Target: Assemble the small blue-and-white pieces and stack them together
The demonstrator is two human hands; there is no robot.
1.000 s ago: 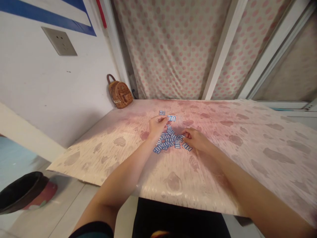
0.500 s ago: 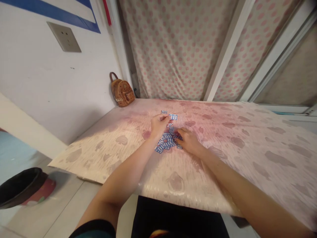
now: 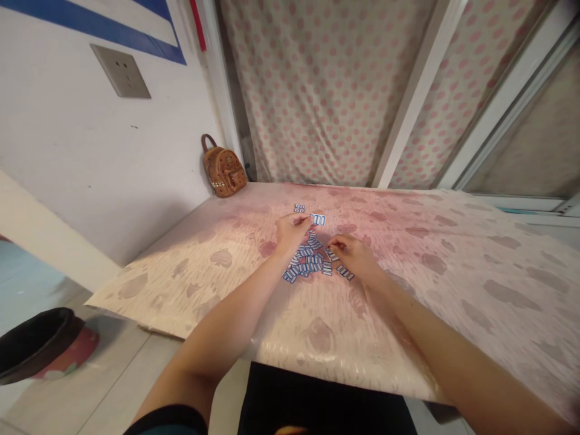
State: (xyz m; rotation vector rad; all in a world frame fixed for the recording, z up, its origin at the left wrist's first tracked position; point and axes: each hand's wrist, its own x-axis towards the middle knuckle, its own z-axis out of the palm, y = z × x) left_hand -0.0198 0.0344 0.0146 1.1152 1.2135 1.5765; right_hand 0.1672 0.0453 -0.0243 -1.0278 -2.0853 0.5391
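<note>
My left hand [image 3: 292, 233] is closed in a pinch on a small white card with blue rectangles [image 3: 319, 220], held above the table. Just in front of it lies a loose pile of similar blue-and-white cards [image 3: 310, 263], overlapping at many angles. At the pile's right side, my right hand [image 3: 354, 254] has its thumb and fingers pinched together; anything between the tips is too small to make out. Under that hand lie a partly covered card [image 3: 333, 255] and a separate card [image 3: 345, 273]. Behind my left hand, another small group of blue-and-white pieces [image 3: 299, 208] rests on the table.
A patterned, glossy cloth [image 3: 321, 335] covers the table. At the far left corner, a small brown backpack [image 3: 225, 171] stands against the wall. A dotted curtain [image 3: 317, 90] hangs behind the table. On the floor at left is a dark-rimmed pot [image 3: 67, 353].
My right hand has lifted slightly away from the pile toward the right, and cards beneath it now show apart from the heap. My left hand still holds its card in nearly the same place.
</note>
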